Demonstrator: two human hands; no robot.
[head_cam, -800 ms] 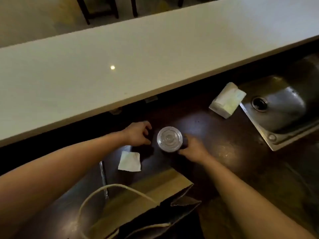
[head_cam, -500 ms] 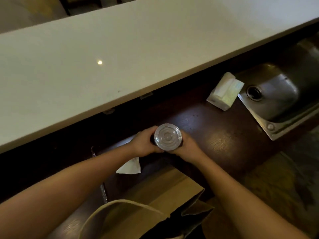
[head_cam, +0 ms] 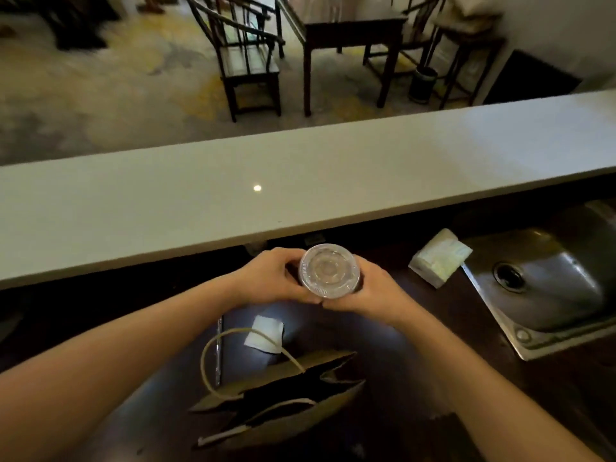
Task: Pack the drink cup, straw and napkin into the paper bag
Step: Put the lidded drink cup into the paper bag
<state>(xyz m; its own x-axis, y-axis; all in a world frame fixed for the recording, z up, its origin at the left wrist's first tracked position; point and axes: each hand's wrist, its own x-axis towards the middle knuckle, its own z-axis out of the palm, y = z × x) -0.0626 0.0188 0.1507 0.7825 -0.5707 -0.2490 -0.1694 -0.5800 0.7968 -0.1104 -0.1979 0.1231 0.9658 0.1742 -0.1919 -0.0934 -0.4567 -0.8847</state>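
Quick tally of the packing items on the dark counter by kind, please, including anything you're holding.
Drink cup: 1, held between left hand and right hand
Straw: 1
Loose napkin: 1
Napkin pack: 1
Paper bag: 1
Total: 5

One lidded drink cup (head_cam: pixel 329 271), clasped between two hands, left (head_cam: pixel 266 276) and right (head_cam: pixel 370 290). One open paper bag (head_cam: pixel 283 405), one folded napkin (head_cam: pixel 265 334), one straw (head_cam: pixel 219 350), one napkin pack (head_cam: pixel 439 256), one steel sink (head_cam: pixel 546 288). Beyond the counter, two wooden chairs (head_cam: pixel 248 58) and one table (head_cam: pixel 353 31).
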